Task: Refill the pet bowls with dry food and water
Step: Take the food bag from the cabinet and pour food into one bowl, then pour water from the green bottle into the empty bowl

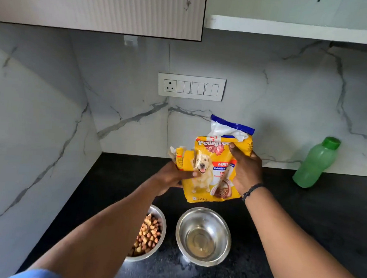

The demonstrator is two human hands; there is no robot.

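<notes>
Fingers (239,155) of our right hand (246,170) and left hand (171,174) clamp the food bag (212,173) upright; below them, the kibble bowl (161,218) looks filled, so we keep the torn mouth up.

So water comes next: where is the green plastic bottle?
In the head view, the green plastic bottle stands far right on the black countertop, against the marble wall, beyond the right hand.
</notes>
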